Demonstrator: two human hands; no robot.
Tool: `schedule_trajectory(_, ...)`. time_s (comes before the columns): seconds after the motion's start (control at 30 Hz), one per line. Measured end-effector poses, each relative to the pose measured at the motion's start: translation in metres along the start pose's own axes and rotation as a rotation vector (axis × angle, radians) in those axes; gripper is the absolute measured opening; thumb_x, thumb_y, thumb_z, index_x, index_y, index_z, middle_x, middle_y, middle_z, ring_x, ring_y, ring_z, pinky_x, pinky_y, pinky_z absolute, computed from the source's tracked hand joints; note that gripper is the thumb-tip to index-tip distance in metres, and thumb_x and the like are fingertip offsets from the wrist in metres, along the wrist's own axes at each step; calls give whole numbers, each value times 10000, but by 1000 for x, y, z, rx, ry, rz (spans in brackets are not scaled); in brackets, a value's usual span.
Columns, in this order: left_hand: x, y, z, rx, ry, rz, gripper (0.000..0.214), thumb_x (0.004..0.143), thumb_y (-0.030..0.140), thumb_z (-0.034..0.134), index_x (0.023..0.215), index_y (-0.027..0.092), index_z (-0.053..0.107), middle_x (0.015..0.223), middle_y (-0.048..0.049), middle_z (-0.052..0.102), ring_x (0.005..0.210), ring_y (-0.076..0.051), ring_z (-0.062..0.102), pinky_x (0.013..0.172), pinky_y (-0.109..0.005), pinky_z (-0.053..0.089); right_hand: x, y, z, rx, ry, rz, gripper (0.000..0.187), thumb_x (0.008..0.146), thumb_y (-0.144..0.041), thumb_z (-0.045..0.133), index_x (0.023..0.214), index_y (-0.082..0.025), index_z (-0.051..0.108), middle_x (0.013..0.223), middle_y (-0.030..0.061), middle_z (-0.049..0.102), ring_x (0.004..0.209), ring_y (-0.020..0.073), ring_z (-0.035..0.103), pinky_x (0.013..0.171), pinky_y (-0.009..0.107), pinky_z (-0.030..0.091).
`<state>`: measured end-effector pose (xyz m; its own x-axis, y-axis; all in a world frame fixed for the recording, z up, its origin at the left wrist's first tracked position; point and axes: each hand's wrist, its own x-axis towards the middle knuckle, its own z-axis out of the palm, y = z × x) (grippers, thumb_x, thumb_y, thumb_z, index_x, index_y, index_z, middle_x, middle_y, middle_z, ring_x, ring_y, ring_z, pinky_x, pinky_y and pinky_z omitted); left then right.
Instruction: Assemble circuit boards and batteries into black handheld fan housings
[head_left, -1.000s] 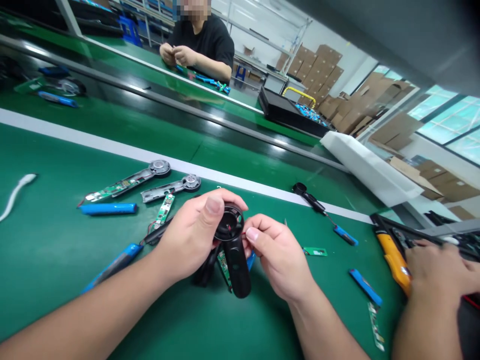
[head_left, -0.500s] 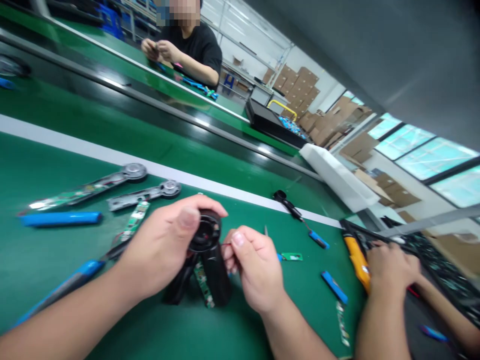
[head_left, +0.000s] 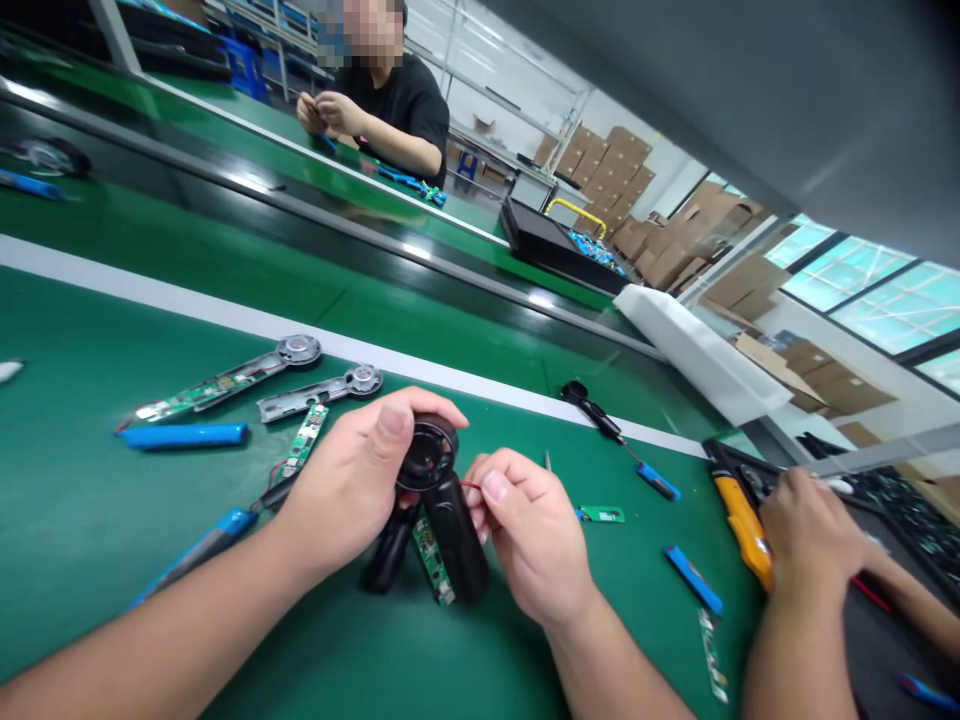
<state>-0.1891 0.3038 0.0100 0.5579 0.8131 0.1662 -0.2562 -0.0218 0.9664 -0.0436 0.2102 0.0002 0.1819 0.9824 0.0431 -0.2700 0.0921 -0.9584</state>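
Note:
My left hand (head_left: 356,475) is wrapped round the round head of a black plastic housing (head_left: 459,540), which looks like a handheld fan body and stands tilted over the green table. A green circuit board (head_left: 433,562) hangs beside the housing's handle, with another dark part behind it. My right hand (head_left: 529,525), just right of the housing, pinches a thin red wire (head_left: 471,486) that runs toward it. Left of my left hand lie a circuit board (head_left: 307,438) and a blue battery (head_left: 217,535), partly covered by my wrist.
Two grey fan housings (head_left: 296,352) and a blue battery (head_left: 184,436) lie at left. To the right are a black housing (head_left: 592,408), a battery with board (head_left: 694,578) and an orange electric screwdriver (head_left: 742,525) near a co-worker's hands (head_left: 814,525). Another person (head_left: 397,110) sits across the belt.
The view has shifted slightly, so most things appear farther right. Both hands keep their hold on the housing and the red wire.

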Motion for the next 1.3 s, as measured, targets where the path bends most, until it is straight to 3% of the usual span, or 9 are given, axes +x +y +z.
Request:
schedule_trajectory(0.33, 0, 2, -2, 60, 66, -8, 729, 802, 896, 471, 894, 216, 719, 639, -12, 580, 502, -167, 538, 436, -253, 422, -3, -2, -1, -2, -75, -121, 195, 910, -398, 758, 866, -209, 769, 808, 27, 658, 667, 131, 594, 616, 248, 518)
schedule_trajectory(0.53, -2, 7, -2, 82, 74, -31, 755, 802, 906, 451, 898, 200, 704, 627, -16, 606, 501, -174, 537, 448, -272, 397, -6, -2, -1, -100, -66, -190, 144, 937, -349, 720, 893, -220, 763, 799, 24, 651, 658, 134, 574, 586, 243, 491)
schedule_trajectory(0.8, -1, 15, 1, 163, 35, 141, 698, 858, 836, 488, 863, 174, 709, 639, -9, 618, 495, -133, 475, 431, -256, 333, -7, -1, -1, -140, -47, -216, 205, 976, -385, 660, 885, -216, 732, 799, 36, 651, 676, 162, 595, 610, 287, 517)
schedule_trajectory(0.97, -1, 13, 1, 170, 47, 151, 690, 870, 826, 481, 870, 175, 712, 655, -1, 621, 478, -120, 454, 437, -256, 344, -7, -2, -1, -251, -22, -273, 172, 987, -330, 639, 886, -213, 713, 778, 27, 644, 668, 162, 587, 598, 284, 496)
schedule_trajectory(1.17, -1, 12, -1, 192, 37, 163, 705, 879, 825, 461, 874, 169, 718, 667, -15, 620, 542, -147, 503, 493, -268, 380, -8, 3, -3, -568, 9, -446, 210, 1036, -243, 507, 899, -209, 662, 783, 27, 639, 713, 173, 588, 651, 299, 467)
schedule_trajectory(1.3, -3, 3, -2, 171, 34, 178, 654, 916, 785, 454, 895, 191, 729, 674, -14, 621, 583, -163, 532, 530, -270, 412, -8, 4, -1, -591, 16, -457, 246, 1042, -231, 481, 852, -209, 634, 749, 21, 622, 680, 164, 579, 621, 283, 463)
